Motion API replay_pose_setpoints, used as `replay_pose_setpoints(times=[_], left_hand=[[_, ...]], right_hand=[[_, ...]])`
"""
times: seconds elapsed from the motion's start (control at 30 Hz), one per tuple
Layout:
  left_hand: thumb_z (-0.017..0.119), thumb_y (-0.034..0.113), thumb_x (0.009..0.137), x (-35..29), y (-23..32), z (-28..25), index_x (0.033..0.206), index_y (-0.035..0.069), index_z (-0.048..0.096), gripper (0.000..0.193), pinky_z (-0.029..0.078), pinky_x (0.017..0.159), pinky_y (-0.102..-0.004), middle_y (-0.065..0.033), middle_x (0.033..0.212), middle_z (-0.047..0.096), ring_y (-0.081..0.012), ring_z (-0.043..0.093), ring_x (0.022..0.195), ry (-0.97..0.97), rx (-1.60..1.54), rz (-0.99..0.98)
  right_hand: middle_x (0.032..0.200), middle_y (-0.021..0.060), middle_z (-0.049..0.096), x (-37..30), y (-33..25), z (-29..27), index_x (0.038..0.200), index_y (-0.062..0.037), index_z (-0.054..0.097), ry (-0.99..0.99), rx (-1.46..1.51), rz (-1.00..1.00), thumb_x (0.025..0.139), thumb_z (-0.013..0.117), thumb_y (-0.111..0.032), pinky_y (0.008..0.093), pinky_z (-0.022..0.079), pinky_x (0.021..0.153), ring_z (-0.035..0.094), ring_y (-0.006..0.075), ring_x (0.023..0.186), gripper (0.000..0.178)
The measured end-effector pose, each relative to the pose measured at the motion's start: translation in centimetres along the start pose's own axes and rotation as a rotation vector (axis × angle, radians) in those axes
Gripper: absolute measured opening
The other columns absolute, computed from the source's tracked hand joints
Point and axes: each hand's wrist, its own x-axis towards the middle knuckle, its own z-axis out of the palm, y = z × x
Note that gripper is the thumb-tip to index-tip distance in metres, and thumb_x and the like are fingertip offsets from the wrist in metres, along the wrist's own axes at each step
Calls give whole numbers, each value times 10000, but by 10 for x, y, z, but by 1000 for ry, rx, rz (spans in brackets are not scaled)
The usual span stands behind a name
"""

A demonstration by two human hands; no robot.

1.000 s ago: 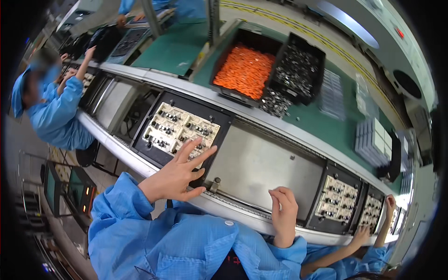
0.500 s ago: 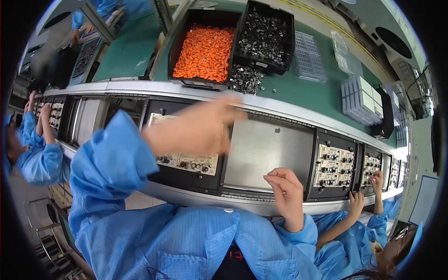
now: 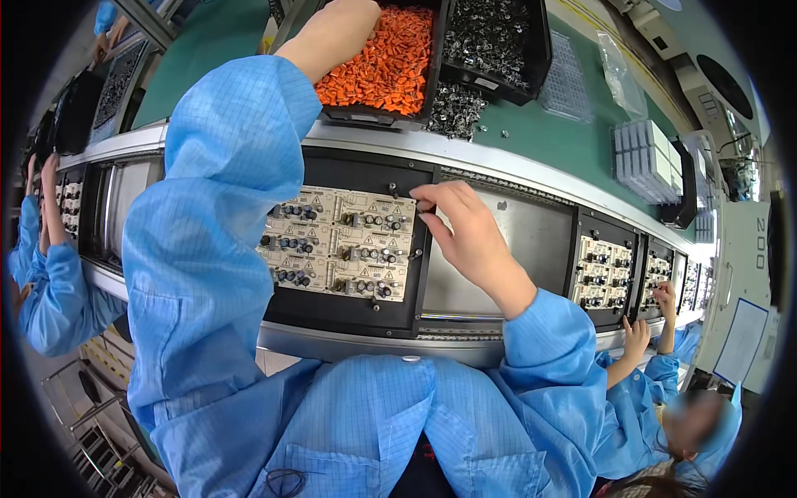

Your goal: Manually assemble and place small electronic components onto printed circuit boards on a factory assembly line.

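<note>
My left hand point(image 3: 339, 35) reaches into the black bin point(image 3: 378, 119) of small orange components point(image 3: 382, 70). Its fingers are largely hidden at the picture's upper edge, so their grip cannot be seen. My right hand point(image 3: 475, 236) is at the right edge of a black carrier frame point(image 3: 365, 319) on the line. Thumb and fingertips are closed together beside the corner of the cream circuit board panel point(image 3: 330, 241); anything between them is too small to make out. Upright dark cylindrical parts stand in rows on the panel, and my left sleeve covers its left end.
A second black bin point(image 3: 490, 76) holds small black and silver parts, with a loose heap point(image 3: 457, 112) beside it. Clear plastic trays point(image 3: 566, 83) and stacked white trays point(image 3: 643, 162) stand farther right. Co-workers' hands point(image 3: 638, 339) work at carriers point(image 3: 603, 266) on the right; others work at left.
My left hand has gone from above the line up into the orange bin. My right hand has risen leftward to the carrier's edge. The view has shifted a little.
</note>
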Motion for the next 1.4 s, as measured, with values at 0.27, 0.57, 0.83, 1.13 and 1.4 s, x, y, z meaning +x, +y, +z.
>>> replay_pose_setpoints(times=[0.27,0.57,0.83,1.13,1.4], left_hand=[[641,60,831,-18,14,-41,876,-33,731,137,531,809,-462,-259,851,685,-399,677,886,468,-618,220],[623,60,848,-17,30,-65,851,-38,720,138,534,827,-470,-279,867,679,-408,664,922,104,-499,-271],[680,63,872,-87,63,-116,989,-74,724,186,549,771,-323,-185,930,739,-213,707,822,-239,-774,-274],[683,20,863,-166,98,-97,1011,-39,691,160,540,714,-314,-140,843,701,-201,675,771,-412,-784,-319],[710,45,826,-176,108,-80,908,-4,684,100,510,773,-401,-124,850,655,-316,607,894,-295,-479,-5]], right_hand=[[957,119,632,7,0,11,1103,-25,627,8,-38,10,797,683,91,359,533,800,641,272,944,332],[955,123,626,10,1,14,1070,-24,637,-20,-125,-20,804,689,67,359,546,773,636,280,926,285],[945,132,646,7,14,5,1073,-35,654,-16,-67,-36,806,697,39,369,545,783,619,316,953,281],[984,130,676,34,126,-45,1074,-10,686,364,-421,147,831,688,14,333,536,716,664,247,801,244],[1014,82,648,35,102,-48,1090,25,674,398,15,347,902,629,49,272,547,745,657,147,831,195]])
